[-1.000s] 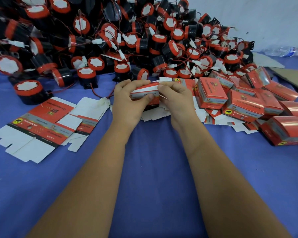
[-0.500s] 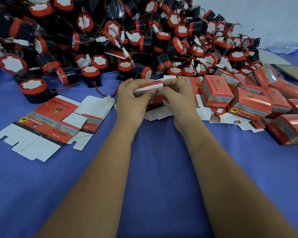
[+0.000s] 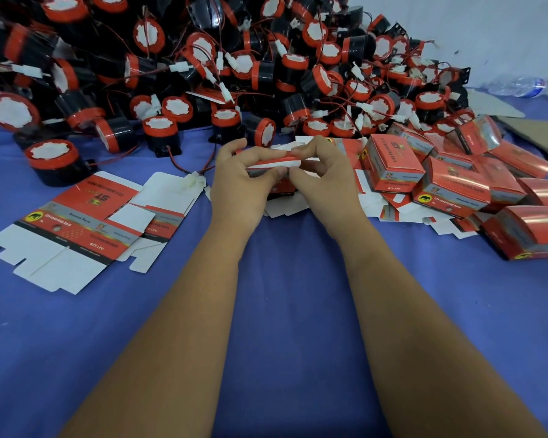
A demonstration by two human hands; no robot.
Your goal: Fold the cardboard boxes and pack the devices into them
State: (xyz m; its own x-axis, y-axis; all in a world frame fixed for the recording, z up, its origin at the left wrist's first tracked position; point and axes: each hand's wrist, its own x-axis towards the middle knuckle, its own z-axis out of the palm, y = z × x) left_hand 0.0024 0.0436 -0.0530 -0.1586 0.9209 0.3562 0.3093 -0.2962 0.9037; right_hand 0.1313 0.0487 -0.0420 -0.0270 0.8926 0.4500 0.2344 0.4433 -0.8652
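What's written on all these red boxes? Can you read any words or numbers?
"ST": upside down on the flat unfolded box, also on the folded box.
"QTY:1PC": flat unfolded box and folded box.
"Genuine Parts": flat unfolded box, only just legible.
Yellow animal emblem: no words.
Other lines: too blurred to read.

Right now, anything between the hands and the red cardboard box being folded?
Nothing visible: the left hand and right hand already grip the red cardboard box directly, above the blue cloth-covered table.

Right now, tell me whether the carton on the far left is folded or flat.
Flat. The far-left carton lies spread on the blue cloth, white flaps splayed out.
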